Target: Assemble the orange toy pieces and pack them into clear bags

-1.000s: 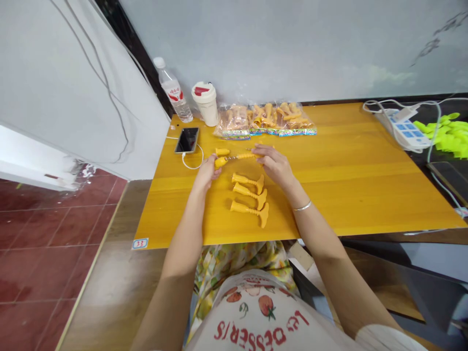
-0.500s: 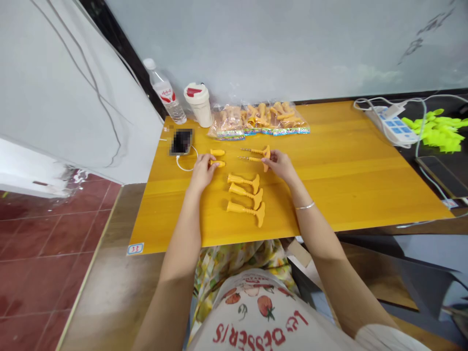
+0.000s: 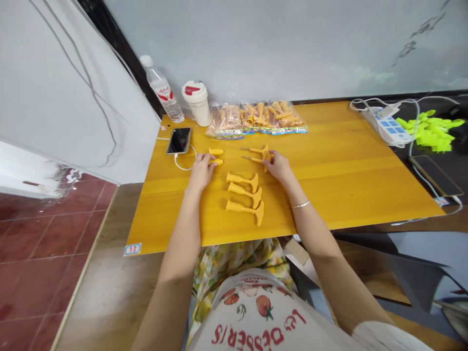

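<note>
My left hand [image 3: 201, 170] has its fingers closed on a short yellow plastic sleeve [image 3: 217, 162] on the left of the table. A second yellow sleeve [image 3: 215, 151] lies just behind it. Across from these, my right hand [image 3: 280, 166] grips the yellow T-handle of a corkscrew [image 3: 254, 159], its metal screw pointing left. Another bare corkscrew [image 3: 255, 150] lies just behind that one. Nearer me, three yellow corkscrews with their sleeves on lie in a column: the back one [image 3: 243, 181], the middle one [image 3: 244, 194] and the front one [image 3: 244, 210].
Clear bags of yellow corkscrews [image 3: 259, 119] lie along the wall beside a white cup [image 3: 197, 105] and a water bottle [image 3: 164, 95]. A phone [image 3: 179, 141] with a cable lies at left. At right are a power strip [image 3: 389, 127], bright yellow-green pieces [image 3: 433, 131] and a dark phone [image 3: 437, 175].
The front bare corkscrew, in my right hand, has shifted slightly relative to the one behind it. My left hand stays on its sleeve. The whole view has moved a little.
</note>
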Demonstrator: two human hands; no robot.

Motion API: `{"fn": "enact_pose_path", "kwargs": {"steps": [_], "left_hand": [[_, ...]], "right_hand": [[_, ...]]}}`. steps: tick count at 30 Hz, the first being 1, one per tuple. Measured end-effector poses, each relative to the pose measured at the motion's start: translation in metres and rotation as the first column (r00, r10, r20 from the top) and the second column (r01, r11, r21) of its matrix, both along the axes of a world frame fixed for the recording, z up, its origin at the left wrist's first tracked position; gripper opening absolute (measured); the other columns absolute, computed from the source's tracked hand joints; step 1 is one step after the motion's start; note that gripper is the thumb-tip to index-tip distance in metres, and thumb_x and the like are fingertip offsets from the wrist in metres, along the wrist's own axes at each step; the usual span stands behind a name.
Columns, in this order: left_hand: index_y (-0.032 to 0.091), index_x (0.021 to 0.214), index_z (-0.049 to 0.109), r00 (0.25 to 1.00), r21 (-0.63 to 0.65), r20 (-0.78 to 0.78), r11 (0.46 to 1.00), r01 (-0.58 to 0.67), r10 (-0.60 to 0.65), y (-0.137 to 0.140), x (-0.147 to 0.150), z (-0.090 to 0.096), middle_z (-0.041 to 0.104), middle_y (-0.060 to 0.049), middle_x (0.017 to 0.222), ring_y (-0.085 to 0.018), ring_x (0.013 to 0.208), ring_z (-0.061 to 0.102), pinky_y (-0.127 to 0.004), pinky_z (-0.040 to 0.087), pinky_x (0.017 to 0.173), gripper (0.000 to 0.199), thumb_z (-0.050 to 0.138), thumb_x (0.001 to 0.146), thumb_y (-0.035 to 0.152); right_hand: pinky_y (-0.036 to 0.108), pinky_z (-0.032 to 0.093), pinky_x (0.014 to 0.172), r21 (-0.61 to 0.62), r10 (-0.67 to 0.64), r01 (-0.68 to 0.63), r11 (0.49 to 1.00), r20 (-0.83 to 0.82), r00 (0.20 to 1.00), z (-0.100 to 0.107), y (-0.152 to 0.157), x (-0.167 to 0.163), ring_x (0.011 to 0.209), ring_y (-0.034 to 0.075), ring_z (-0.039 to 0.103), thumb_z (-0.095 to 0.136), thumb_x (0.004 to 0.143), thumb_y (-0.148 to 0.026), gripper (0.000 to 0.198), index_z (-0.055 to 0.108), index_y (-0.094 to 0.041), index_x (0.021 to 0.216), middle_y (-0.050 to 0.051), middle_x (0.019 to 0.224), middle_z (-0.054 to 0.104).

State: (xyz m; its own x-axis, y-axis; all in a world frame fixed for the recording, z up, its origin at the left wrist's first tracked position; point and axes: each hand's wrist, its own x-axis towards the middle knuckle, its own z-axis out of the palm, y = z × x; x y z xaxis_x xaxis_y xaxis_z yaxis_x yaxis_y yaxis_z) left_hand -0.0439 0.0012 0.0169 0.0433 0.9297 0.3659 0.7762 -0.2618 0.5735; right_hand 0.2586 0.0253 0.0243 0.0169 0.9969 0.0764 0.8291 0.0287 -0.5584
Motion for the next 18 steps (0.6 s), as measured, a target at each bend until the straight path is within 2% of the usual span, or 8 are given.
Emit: {"fn": "enact_pose_path", "kwargs": {"steps": [4,6,9,12,15,18], "left_hand": [[0.019,0.105,0.065,1.000,0.093,0.024,0.995,-0.020,0.018,-0.004,0.003,0.011,0.058,-0.011,0.109,-0.027,0.109,0.057,-0.044,0.046,0.103,0.019,0.060,0.088,0.025],[0.018,0.105,0.065,0.997,0.087,0.077,0.996,0.002,-0.009,-0.006,0.007,0.019,0.059,-0.010,0.108,-0.025,0.102,0.060,-0.041,0.049,0.095,0.020,0.059,0.090,0.029],[0.019,0.105,0.065,0.972,-0.044,0.153,0.982,0.185,-0.177,-0.011,0.016,0.028,0.064,-0.007,0.102,-0.020,0.088,0.062,-0.034,0.052,0.081,0.026,0.061,0.089,0.039],[0.021,0.106,0.066,0.924,-0.168,0.112,0.909,0.381,-0.366,-0.016,0.025,0.030,0.068,-0.006,0.102,-0.021,0.092,0.063,-0.035,0.052,0.084,0.034,0.068,0.083,0.046],[0.022,0.108,0.067,0.902,-0.234,0.031,0.874,0.426,-0.431,-0.019,0.031,0.028,0.069,-0.006,0.102,-0.020,0.086,0.063,-0.037,0.051,0.085,0.035,0.068,0.082,0.046],[0.022,0.108,0.067,0.888,-0.279,0.013,0.851,0.444,-0.459,-0.018,0.033,0.025,0.070,-0.006,0.100,-0.019,0.079,0.062,-0.036,0.051,0.081,0.030,0.064,0.085,0.040]], "right_hand": [[0.044,0.050,0.094,0.003,-0.007,0.007,1.000,0.007,1.000,-0.001,-0.003,-0.001,0.101,0.030,0.064,0.067,0.085,-0.035,0.057,0.053,-0.012,0.136,0.019,0.114,0.063],[0.043,0.051,0.092,0.008,-0.017,0.017,1.000,-0.006,1.000,0.002,-0.005,-0.002,0.101,0.030,0.065,0.067,0.084,-0.035,0.060,0.051,-0.013,0.138,0.021,0.122,0.058],[0.040,0.051,0.089,0.068,-0.021,0.022,0.997,-0.025,0.999,0.010,-0.008,-0.004,0.102,0.029,0.064,0.065,0.086,-0.034,0.056,0.053,-0.014,0.137,0.021,0.125,0.057],[0.033,0.050,0.081,0.086,0.048,-0.044,0.995,-0.047,0.998,0.022,-0.012,-0.008,0.090,0.023,0.065,0.060,0.090,-0.033,0.037,0.062,-0.017,0.122,0.011,0.102,0.067],[0.027,0.045,0.069,0.047,0.160,-0.159,0.986,-0.019,0.987,0.032,-0.019,-0.015,0.070,0.018,0.062,0.056,0.093,-0.036,0.024,0.069,-0.021,0.105,0.002,0.074,0.067],[0.025,0.039,0.062,0.065,0.203,-0.205,0.977,0.031,0.979,0.036,-0.024,-0.021,0.062,0.017,0.057,0.054,0.093,-0.038,0.025,0.071,-0.022,0.102,0.001,0.067,0.064]]}}
